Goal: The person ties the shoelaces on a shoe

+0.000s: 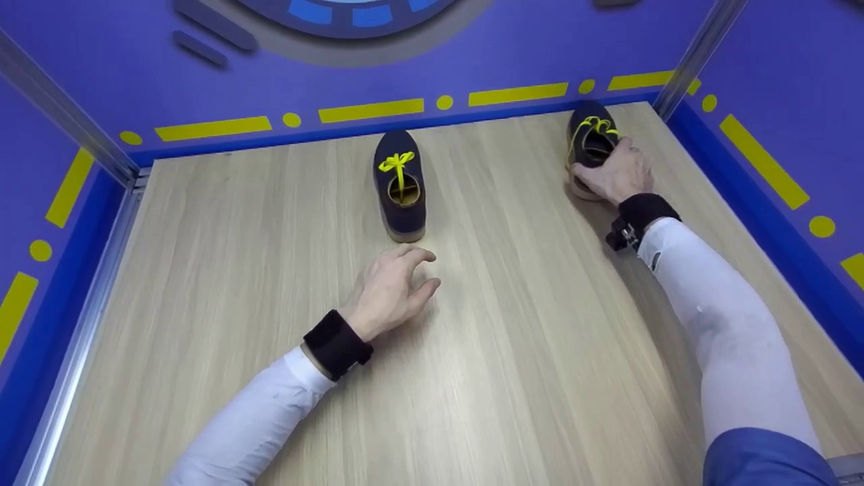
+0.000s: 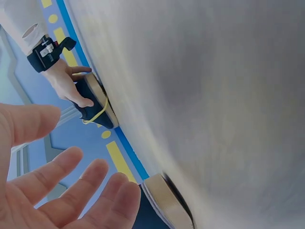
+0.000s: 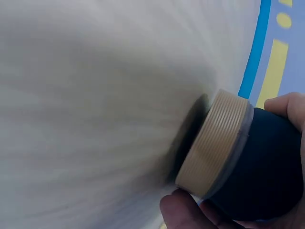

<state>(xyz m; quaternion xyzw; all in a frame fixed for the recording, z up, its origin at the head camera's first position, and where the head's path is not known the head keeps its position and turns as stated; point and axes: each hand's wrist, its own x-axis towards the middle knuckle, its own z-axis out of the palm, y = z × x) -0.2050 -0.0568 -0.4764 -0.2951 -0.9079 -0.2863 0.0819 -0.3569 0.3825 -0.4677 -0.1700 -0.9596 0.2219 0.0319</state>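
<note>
Head view: the left hand [image 1: 391,287] is relaxed and holds nothing, fingers gently bent and thumb spread from the index finger. It reaches forward just behind the heel of a dark canvas shoe [image 1: 383,185] with a bright yellow lace tied in a bow, which stands near the middle of the table with its toe toward the back wall. The right arm stretches farther forward, and the right hand [image 1: 621,172] grasps the heel of a matching dark shoe with a yellow lace [image 1: 584,138] by the far right corner, thumb on the shoe's left side. Black wristbands [image 1: 336,345] circle both wrists over white sleeves [image 1: 250,418]. The pale wood-grain tabletop [image 1: 270,270] is enclosed by purple-blue panels [image 1: 378,88] with yellow dashes and dots, joined by silvery metal posts [image 1: 698,54].

Left wrist view: the left palm fills the lower left, fingers loosely apart. The middle shoe's tan sole shows at the bottom edge; beyond, the right hand spans the other shoe.

Right wrist view: fingers and thumb close around the dark heel above its ribbed tan sole. A dark shadow lies alongside; whether the heel touches the tabletop I cannot tell.
</note>
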